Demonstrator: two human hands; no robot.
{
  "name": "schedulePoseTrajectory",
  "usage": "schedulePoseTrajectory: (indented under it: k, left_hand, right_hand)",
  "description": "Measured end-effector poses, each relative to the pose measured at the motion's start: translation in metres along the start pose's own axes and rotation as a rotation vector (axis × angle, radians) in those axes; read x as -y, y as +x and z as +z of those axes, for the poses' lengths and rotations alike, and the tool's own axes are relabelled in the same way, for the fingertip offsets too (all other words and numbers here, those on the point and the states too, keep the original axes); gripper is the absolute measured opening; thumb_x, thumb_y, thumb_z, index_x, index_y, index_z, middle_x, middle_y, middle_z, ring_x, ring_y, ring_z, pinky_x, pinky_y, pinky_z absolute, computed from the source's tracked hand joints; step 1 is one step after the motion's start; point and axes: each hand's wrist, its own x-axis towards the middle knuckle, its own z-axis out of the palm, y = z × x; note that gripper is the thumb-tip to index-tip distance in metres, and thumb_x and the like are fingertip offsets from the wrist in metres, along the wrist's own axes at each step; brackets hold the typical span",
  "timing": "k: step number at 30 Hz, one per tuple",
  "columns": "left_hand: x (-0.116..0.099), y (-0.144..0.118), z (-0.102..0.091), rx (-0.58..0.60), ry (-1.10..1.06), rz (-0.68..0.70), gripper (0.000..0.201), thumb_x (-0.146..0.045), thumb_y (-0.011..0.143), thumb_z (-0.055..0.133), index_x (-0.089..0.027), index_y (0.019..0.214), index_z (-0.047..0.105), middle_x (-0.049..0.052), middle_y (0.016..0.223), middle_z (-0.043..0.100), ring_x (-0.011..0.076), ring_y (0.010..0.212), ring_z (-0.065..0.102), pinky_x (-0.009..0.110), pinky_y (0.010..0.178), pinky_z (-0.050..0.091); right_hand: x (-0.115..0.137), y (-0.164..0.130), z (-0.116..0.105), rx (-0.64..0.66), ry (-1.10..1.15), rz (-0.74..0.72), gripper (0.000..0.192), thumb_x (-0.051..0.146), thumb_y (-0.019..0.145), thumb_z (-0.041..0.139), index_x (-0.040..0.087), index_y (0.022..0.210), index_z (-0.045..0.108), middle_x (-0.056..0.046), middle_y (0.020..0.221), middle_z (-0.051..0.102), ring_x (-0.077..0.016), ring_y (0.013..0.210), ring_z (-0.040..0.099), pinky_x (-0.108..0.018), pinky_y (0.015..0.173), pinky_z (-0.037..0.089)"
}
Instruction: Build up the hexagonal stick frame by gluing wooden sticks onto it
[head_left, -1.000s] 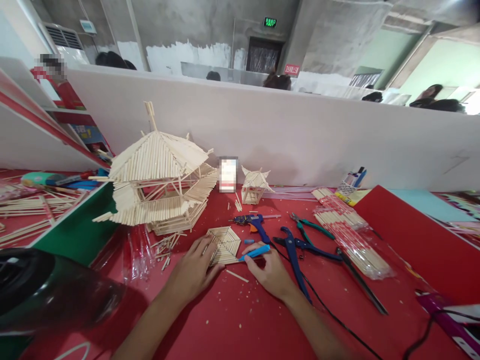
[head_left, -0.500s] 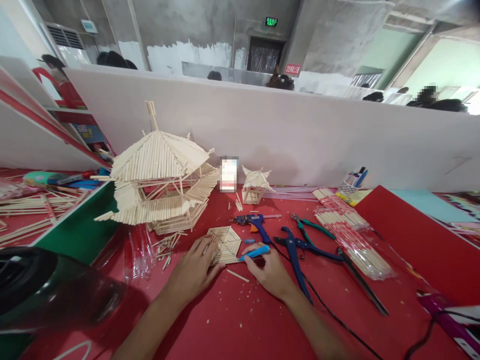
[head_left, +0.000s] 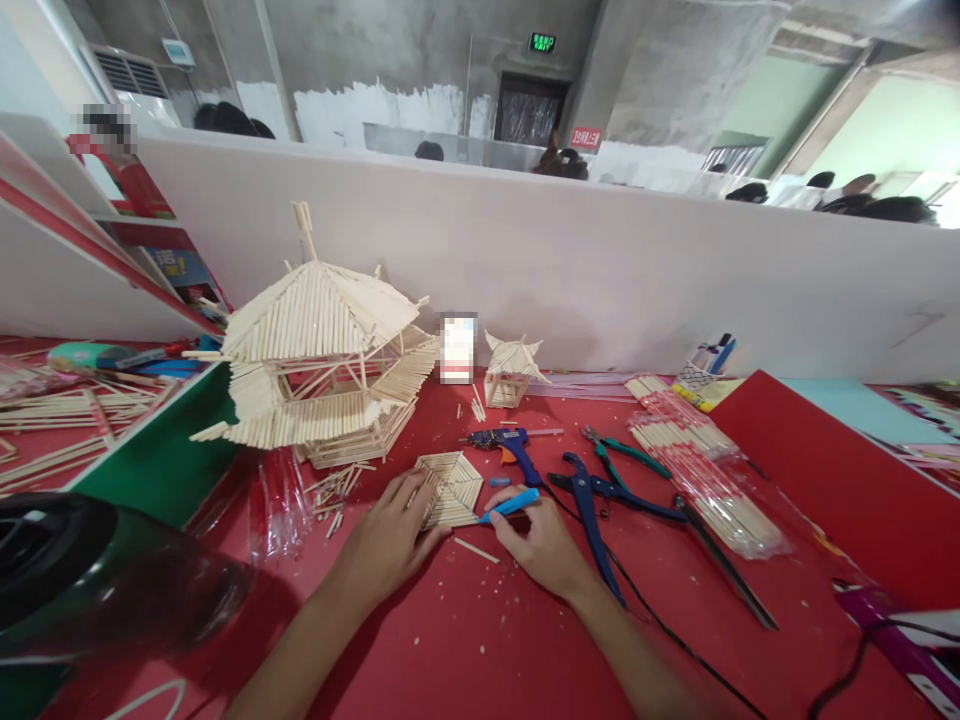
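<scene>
A many-sided panel of thin wooden sticks (head_left: 459, 487), laid in rings like a web, lies flat on the red table. My left hand (head_left: 397, 520) holds its left side, fingers over the top and thumb along the near edge. Closed around a blue pen (head_left: 514, 505), my right hand (head_left: 544, 550) has the tip at the panel's right near corner. A small blue cap (head_left: 499, 482) lies just beyond the pen. One loose stick (head_left: 476, 550) is on the table between my hands.
A large stick pavilion (head_left: 322, 350) stands back left, a small one (head_left: 514, 370) behind the panel. A glue gun (head_left: 510, 445), blue cutters (head_left: 589, 500), green-handled pliers (head_left: 630, 455) and bagged sticks (head_left: 705, 480) lie right. A dark bottle (head_left: 112, 580) is at near left.
</scene>
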Motion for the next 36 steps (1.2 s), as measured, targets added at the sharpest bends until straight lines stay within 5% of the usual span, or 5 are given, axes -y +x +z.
schedulePoseTrajectory:
  k: [27,31,36]
  left_hand:
    - [0.001,-0.001,0.000,0.008,-0.001,0.004,0.040,-0.040,0.095,0.055,-0.021,0.129,0.051,0.012,0.134,0.056,0.0291,0.129,0.049,0.047,0.103,0.048]
    - [0.001,-0.001,0.000,0.009,-0.002,0.008,0.042,-0.042,0.095,0.054,-0.020,0.131,0.050,0.012,0.134,0.056,0.0296,0.129,0.048,0.047,0.103,0.048]
    - [0.001,-0.001,0.001,0.009,-0.013,-0.004,0.042,-0.043,0.096,0.052,-0.021,0.132,0.050,0.012,0.135,0.055,0.0290,0.130,0.048,0.046,0.103,0.048]
  right_hand:
    - [0.000,-0.001,-0.004,0.000,-0.030,-0.041,0.014,0.027,0.091,0.055,0.022,0.092,0.068,-0.006,0.093,0.073,-0.0224,0.089,0.067,-0.035,0.083,0.051]
    - [-0.002,-0.001,-0.009,0.118,-0.199,-0.168,0.024,0.020,0.096,0.048,0.025,0.109,0.067,-0.006,0.102,0.073,-0.0225,0.094,0.064,-0.037,0.086,0.046]
    - [-0.010,0.000,-0.009,0.204,-0.340,-0.239,0.019,0.014,0.092,0.056,0.024,0.101,0.069,-0.004,0.093,0.072,-0.0221,0.087,0.061,-0.034,0.080,0.042]
